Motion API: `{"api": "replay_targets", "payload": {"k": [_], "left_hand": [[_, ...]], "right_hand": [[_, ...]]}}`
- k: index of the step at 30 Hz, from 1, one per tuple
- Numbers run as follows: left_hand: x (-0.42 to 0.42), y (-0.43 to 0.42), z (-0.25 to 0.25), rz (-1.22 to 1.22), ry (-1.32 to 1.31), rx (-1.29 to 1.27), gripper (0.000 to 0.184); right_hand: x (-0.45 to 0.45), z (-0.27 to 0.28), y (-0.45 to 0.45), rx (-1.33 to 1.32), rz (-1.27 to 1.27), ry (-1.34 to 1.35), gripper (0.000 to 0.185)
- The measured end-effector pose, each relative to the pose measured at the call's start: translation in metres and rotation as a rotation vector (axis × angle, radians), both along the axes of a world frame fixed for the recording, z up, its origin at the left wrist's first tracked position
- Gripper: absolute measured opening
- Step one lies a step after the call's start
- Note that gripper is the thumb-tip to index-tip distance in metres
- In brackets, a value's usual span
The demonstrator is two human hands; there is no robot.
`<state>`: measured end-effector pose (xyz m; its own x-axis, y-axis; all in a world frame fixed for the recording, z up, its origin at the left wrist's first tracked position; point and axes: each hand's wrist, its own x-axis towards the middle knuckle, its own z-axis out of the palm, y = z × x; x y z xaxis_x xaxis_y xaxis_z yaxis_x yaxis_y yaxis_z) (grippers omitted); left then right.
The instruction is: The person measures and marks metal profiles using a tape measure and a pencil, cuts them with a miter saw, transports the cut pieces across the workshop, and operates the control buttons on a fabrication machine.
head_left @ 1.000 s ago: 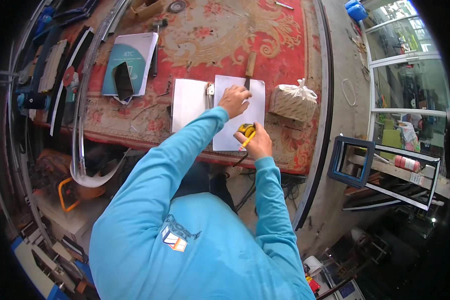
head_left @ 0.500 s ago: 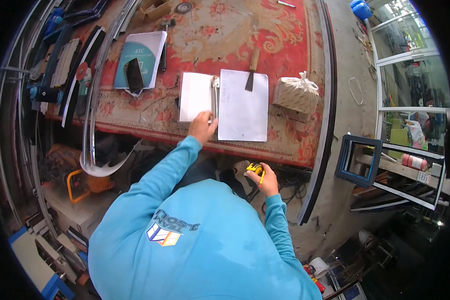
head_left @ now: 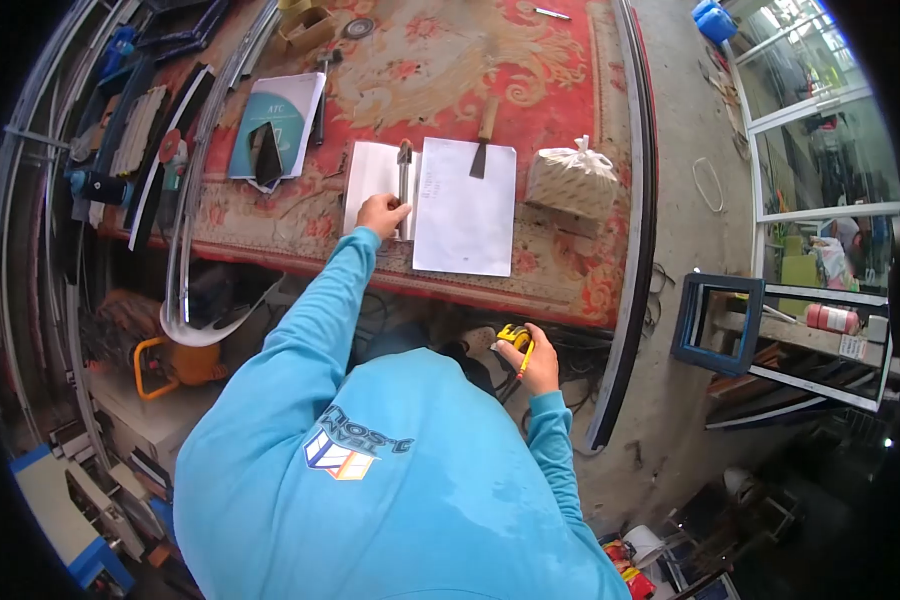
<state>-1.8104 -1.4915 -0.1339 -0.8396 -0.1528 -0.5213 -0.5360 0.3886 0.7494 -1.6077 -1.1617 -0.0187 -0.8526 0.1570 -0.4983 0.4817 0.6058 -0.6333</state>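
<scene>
My left hand (head_left: 382, 215) is closed on a slim metal bar (head_left: 405, 185) with a rounded end, above a white open book or folder (head_left: 368, 170). To the right of the bar lies a printed white sheet (head_left: 465, 225). A scraper with a wooden handle (head_left: 487, 122) rests with its blade on the sheet's top edge. Over the near side of the table, my right hand (head_left: 537, 360) grips a yellow tape measure (head_left: 514, 337). A thin yellow-and-red stick, like a pencil (head_left: 525, 360), is in the same hand.
A carpet-covered table (head_left: 560, 290) carries a tissue pack (head_left: 573, 180), a teal booklet (head_left: 260, 115) under a phone (head_left: 265, 153), and a hammer (head_left: 322, 85). Long dark profile (head_left: 630, 340) runs along the right edge. A dark frame (head_left: 718, 322) stands beyond it.
My left hand has moved forward and left and closed on the metal bar, whose visible end looks different now. My right hand stays nearly in place with the tape measure. The view has shifted slightly.
</scene>
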Motion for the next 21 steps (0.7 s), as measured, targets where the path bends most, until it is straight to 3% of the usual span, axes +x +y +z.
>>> {"api": "replay_targets", "payload": {"k": [2, 4, 6, 8, 11, 14, 17, 18, 20, 21], "left_hand": [[0.006, -0.003, 0.015, -0.331, 0.314, -0.371, 0.038], [0.006, 0.009, 0.035, -0.43, 0.254, -0.45, 0.032], [0.007, 0.017, 0.04, -0.662, 0.236, -0.701, 0.026], [0.005, 0.017, 0.027, -0.68, 0.292, -0.752, 0.023], [-0.001, 0.025, 0.025, -0.701, 0.158, -0.839, 0.019], [-0.003, 0.026, 0.02, -0.691, 0.354, -0.979, 0.019], [-0.005, 0.018, 0.002, -0.654, 0.824, -1.063, 0.018], [-0.009, 0.016, -0.002, -0.654, 0.826, -1.065, 0.018], [-0.019, 0.011, -0.007, -0.674, 0.467, -0.836, 0.018], [-0.022, 0.006, -0.008, -0.698, 0.497, -0.826, 0.017]], "right_hand": [[0.005, -0.001, 0.01, 0.02, -0.023, -0.017, 0.082], [0.009, -0.003, 0.018, 0.02, -0.032, -0.013, 0.081], [0.012, -0.007, 0.025, 0.055, -0.011, -0.015, 0.08], [0.014, -0.007, 0.029, 0.048, 0.0, -0.022, 0.081], [0.015, -0.006, 0.034, 0.043, 0.018, -0.036, 0.081], [0.018, -0.005, 0.036, 0.03, 0.007, -0.043, 0.081], [0.022, -0.003, 0.041, 0.046, 0.006, -0.064, 0.083], [0.025, -0.005, 0.043, 0.035, 0.001, -0.061, 0.083], [0.03, -0.007, 0.047, 0.02, -0.003, -0.055, 0.083], [0.031, -0.007, 0.048, 0.022, -0.018, -0.058, 0.082]]}}
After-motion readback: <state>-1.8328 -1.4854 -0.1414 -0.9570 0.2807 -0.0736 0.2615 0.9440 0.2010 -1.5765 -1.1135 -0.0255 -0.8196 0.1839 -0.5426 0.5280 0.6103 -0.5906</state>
